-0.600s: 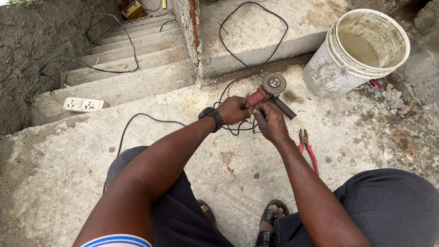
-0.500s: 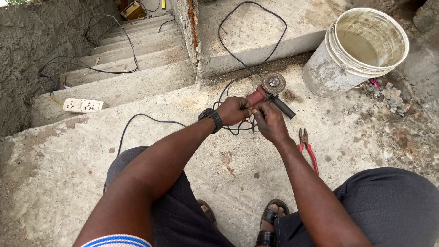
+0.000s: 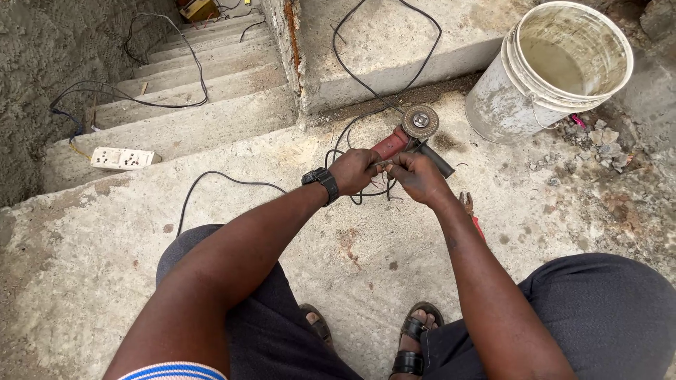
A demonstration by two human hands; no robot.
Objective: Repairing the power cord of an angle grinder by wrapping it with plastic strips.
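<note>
From the head view I look down over both arms to a concrete floor (image 3: 211, 281), where my left hand (image 3: 355, 171) and right hand (image 3: 415, 176) meet just in front of a red angle grinder (image 3: 405, 137) lying on the concrete. The left hand, with a black wristwatch (image 3: 322, 182) on its wrist, has its grip closed around the black cable (image 3: 338, 144) right where it comes out of the grinder's rear end. The right hand's grip is pinched narrow on the same bit of cable end; what exactly sits between its fingertips I cannot tell. The grinder's round disc (image 3: 420, 121) faces up, and its black side handle (image 3: 438, 162) sticks out past my right hand. Red-handled pliers (image 3: 470, 211) lie on the floor just beside my right forearm. A dirty white bucket (image 3: 556, 70) stands well apart at the upper right, near some rubble. A white socket strip (image 3: 121, 157) rests on a step at the left, with more cables trailing over the stairs
</note>
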